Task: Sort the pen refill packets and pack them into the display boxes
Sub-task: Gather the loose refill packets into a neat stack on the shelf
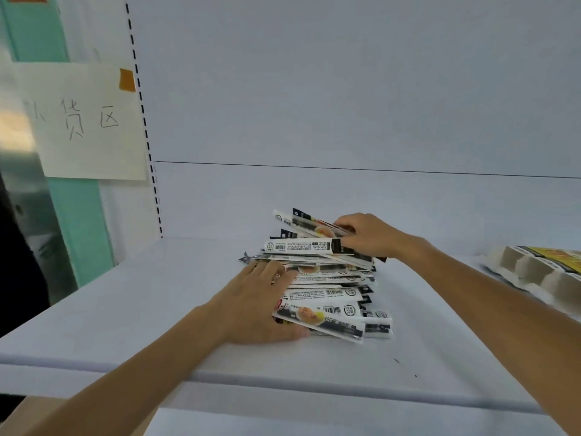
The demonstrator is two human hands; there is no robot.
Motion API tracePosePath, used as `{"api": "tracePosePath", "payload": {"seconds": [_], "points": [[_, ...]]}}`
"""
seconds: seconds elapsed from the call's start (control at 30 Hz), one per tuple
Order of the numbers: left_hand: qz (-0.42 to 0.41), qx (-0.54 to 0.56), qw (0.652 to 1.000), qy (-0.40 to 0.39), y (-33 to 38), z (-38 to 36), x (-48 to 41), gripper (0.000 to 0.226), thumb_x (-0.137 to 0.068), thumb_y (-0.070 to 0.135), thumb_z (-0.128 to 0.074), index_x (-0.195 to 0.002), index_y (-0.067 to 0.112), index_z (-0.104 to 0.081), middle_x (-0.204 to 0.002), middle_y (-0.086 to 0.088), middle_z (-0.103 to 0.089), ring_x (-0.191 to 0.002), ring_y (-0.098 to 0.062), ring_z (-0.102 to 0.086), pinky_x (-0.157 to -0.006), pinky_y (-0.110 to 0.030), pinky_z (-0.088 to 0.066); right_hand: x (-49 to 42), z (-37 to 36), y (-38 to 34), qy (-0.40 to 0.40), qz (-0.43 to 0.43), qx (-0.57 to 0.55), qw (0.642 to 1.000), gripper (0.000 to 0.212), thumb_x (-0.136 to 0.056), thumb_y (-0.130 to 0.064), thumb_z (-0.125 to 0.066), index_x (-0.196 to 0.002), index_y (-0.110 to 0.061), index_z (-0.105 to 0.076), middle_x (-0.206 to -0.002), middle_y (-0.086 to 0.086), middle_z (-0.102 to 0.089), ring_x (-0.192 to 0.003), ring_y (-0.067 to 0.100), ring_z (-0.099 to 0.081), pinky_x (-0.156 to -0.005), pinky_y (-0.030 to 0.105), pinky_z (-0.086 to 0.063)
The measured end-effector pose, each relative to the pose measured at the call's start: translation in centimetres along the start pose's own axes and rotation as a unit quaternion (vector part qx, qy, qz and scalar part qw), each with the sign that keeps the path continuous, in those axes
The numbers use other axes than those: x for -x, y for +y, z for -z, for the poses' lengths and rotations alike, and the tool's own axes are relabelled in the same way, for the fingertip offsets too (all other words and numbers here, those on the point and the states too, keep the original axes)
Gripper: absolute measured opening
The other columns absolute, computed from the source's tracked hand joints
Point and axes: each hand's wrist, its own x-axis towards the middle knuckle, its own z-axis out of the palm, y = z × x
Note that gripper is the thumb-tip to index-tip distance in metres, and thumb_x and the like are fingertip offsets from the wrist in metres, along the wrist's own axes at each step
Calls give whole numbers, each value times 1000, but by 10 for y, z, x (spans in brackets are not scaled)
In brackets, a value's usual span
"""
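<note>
A loose pile of long black-and-white pen refill packets (327,297) lies in the middle of the white shelf (157,309). My left hand (254,306) lies flat against the pile's left side, fingers straight, thumb under the nearest packets. My right hand (367,236) reaches over the far right of the pile, and its curled fingers grip the ends of the topmost packets (311,226), which tilt upward. No display box is in view.
A grey egg carton with a yellow label (540,269) sits at the shelf's right edge. A taped paper sign (85,121) hangs on the left upright. A brown cardboard corner (19,413) shows at the bottom left, below the shelf's front edge.
</note>
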Motion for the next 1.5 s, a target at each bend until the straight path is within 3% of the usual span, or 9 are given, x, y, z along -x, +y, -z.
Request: {"api": "tracePosePath", "payload": {"seconds": [0.27, 0.47, 0.63, 0.83, 0.93, 1.07, 1.2, 1.37, 1.5], "points": [[-4, 53, 997, -52, 1, 11, -14, 125, -48, 93, -32, -149, 26, -3, -155, 12, -2, -141, -8, 1, -116, -31, 1, 0, 6, 13, 52, -16, -80, 995, 20, -87, -9, -51, -107, -13, -56, -100, 10, -61, -73, 18, -53, -61, 28, -46], [106, 260, 955, 98, -17, 18, -45, 47, -96, 46, -34, -137, 24, -42, -140, 4, -44, -121, -13, -46, -96, -24, -37, -2, 8, 21, 59, -24, -95, 993, 26, -89, -7, -49, -114, -15, -49, -100, 7, -58, -71, 14, -51, -55, 19, -40], [301, 283, 911, 6, -76, -5, -60, 52, -97, 37, -43, -140, 9, -37, -145, -11, -41, -131, -26, -40, -103, -32, -32, -1, -7, 31, -135, -45, 3, 990, 41, -83, -15, -59, -122, -19, -51, -124, -1, -54, -101, 12, -51, -80, 22, -37], [250, 311, 915, 67, -76, -11, -48, 19, -88, 28, -62, -101, 17, -70, -105, 1, -67, -90, -7, -54, -69, -12, -35, -8, -20, 31, -142, -90, -60, 984, 57, -77, -70, -50, -118, -31, -53, -133, -7, -48, -119, 15, -43, -100, 35, -35], [230, 377, 894, 79, -70, -4, -43, 12, -87, 32, -63, -96, 25, -67, -97, 7, -68, -93, -8, -59, -84, -22, -40, -12, -26, 19, -153, -60, -50, 985, 66, -75, -71, -50, -127, -30, -45, -138, -2, -45, -118, 17, -43, -98, 34, -36], [215, 409, 879, 118, -65, 6, -36, 6, -85, 33, -65, -90, 29, -64, -79, 10, -73, -88, -4, -63, -73, -16, -39, -19, -27, 9, -156, -36, -12, 987, 75, -75, -63, -60, -138, -29, -36, -139, 0, -43, -125, 19, -42, -102, 33, -34], [271, 366, 885, 98, -68, 6, -28, 38, -81, 55, -58, -105, 25, -61, -97, 12, -64, -99, -13, -56, -76, -23, -37, -25, -29, 11, -117, 40, 39, 992, 47, -86, -48, -57, -124, -19, -55, -120, 3, -60, -101, 18, -54, -83, 28, -41], [226, 405, 886, 13, -60, 4, -11, 124, -29, 95, -50, -134, 32, -39, -130, 9, -45, -119, -8, -41, -96, -27, -34, -25, -21, 6, -55, 87, -17, 995, 33, -88, -33, -61, -119, -22, -59, -116, -2, -62, -100, 14, -54, -79, 22, -41], [214, 283, 918, 178, -46, -1, 1, 98, -57, 82, -57, -134, 25, -39, -141, 3, -38, -129, -11, -33, -102, -28, -28, -21, -18, -4, -124, 70, -5, 990, 58, -71, -53, -70, -122, -27, -58, -120, -6, -61, -104, 10, -55, -90, 25, -40]]}}
